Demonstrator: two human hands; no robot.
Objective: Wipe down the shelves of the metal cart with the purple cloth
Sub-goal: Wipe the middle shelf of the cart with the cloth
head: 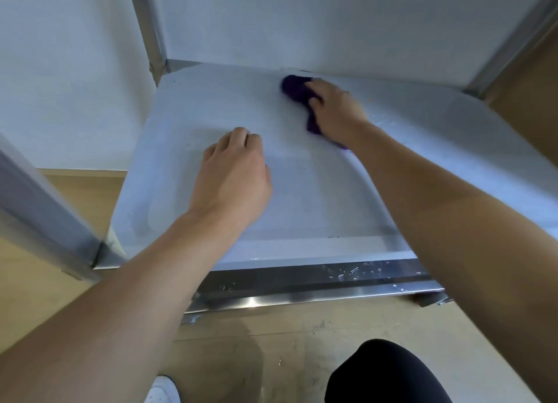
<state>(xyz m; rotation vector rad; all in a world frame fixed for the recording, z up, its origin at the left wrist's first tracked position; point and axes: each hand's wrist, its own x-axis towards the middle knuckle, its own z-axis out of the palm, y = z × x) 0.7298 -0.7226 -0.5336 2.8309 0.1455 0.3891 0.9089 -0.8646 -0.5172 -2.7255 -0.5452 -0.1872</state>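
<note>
The metal cart's low shelf fills the middle of the head view, pale and dull. A purple cloth lies bunched on the shelf near its far edge, right of centre. My right hand presses down on the cloth with fingers curled over it, and purple shows ahead of the fingers and beside the wrist. My left hand rests on the shelf's middle with its fingers curled under, holding nothing.
Upright cart posts stand at the far left corner, far right corner and near left. The shelf's shiny front rail carries white specks. A white wall is behind, wooden floor around. My knee and white shoe are below.
</note>
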